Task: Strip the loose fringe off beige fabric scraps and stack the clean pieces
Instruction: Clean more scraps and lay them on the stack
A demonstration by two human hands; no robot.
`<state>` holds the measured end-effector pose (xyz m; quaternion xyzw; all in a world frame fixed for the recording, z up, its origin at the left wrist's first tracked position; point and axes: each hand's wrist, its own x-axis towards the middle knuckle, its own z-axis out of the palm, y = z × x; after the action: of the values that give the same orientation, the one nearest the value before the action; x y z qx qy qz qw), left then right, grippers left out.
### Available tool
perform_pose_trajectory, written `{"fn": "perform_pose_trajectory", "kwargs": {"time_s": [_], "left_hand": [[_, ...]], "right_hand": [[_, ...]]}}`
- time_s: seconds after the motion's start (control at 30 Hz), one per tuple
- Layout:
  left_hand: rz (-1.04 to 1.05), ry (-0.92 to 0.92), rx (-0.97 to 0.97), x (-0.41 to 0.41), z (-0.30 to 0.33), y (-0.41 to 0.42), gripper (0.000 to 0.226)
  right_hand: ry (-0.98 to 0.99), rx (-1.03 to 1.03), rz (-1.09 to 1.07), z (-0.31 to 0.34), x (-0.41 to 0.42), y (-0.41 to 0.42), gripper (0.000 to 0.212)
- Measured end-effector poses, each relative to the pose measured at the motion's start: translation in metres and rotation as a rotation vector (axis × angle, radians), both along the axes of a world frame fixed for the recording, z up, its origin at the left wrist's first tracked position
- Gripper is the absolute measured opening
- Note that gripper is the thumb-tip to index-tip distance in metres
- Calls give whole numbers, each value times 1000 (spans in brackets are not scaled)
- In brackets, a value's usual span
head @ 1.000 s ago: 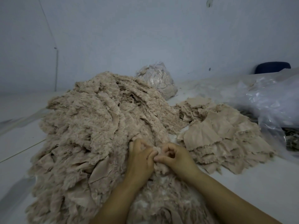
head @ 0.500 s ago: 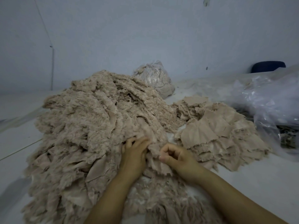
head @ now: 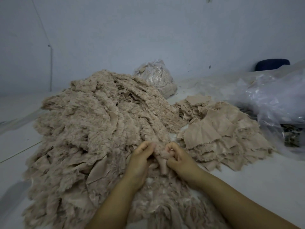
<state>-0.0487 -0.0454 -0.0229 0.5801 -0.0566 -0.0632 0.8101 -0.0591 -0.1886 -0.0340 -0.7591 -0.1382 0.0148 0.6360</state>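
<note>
A big heap of fringed beige fabric scraps (head: 92, 129) fills the left and middle of the white surface. To its right lies a lower stack of flatter beige pieces (head: 219, 134). At the near edge of the heap, my left hand (head: 140, 159) grips one beige scrap (head: 160, 160) from the left. My right hand (head: 178, 157) pinches a tuft of fuzzy fringe on the same scrap, fingers curled around it. The two hands are almost touching.
A clear plastic bag stuffed with beige scraps (head: 156, 78) stands behind the heap by the wall. A large crumpled clear plastic bag (head: 272, 103) lies at the right. A dark blue object (head: 272, 64) shows at the far right. Loose fluff (head: 173, 192) lies between my forearms.
My hands parted briefly, then came back together on one scrap. My right hand now holds a tuft of fringe, and a strip of the scrap hangs below it.
</note>
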Motion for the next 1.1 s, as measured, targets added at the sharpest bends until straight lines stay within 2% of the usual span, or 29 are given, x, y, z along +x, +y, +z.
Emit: {"fn": "perform_pose_trajectory", "kwargs": {"time_s": [0.03,0.1,0.23,0.33,0.4,0.47,0.53,0.63,0.67,0.73,0.83,0.93,1.0,1.1], "left_hand": [[-15,24,-73,1,1,1,15],[37,24,-41,4,-1,1,10],[171,-104,217,5,-7,-3,8],[231,-218,395,5,-8,-4,20],[244,-318,560,5,-9,-4,24],[238,-389,658,4,-10,-6,23],[272,-399,619,4,-8,-5,17],[305,-330,524,6,-8,-1,14],[296,-290,510,6,-9,-1,10],[239,-202,460,3,-8,-1,21],[76,-195,448,0,-6,-2,20],[41,-234,484,2,-5,0,17],[56,-235,477,5,-3,3,14],[95,-224,424,6,-2,1,14]], "right_hand": [[26,21,19,0,0,0,25],[43,3,-4,0,1,1,30],[99,-2,-177,-2,5,2,26],[68,-54,-167,-1,2,5,12],[29,-75,-87,-3,0,7,28],[-36,-104,-122,-2,2,9,26],[-62,-60,-243,0,5,9,14],[-4,41,-369,-1,10,5,14],[21,53,-367,-1,11,3,13],[53,68,-305,-2,11,1,10],[115,23,-244,-5,14,8,36],[24,41,-347,-2,20,11,13],[8,120,-415,-2,23,7,34],[-6,184,-487,2,22,6,31]]}}
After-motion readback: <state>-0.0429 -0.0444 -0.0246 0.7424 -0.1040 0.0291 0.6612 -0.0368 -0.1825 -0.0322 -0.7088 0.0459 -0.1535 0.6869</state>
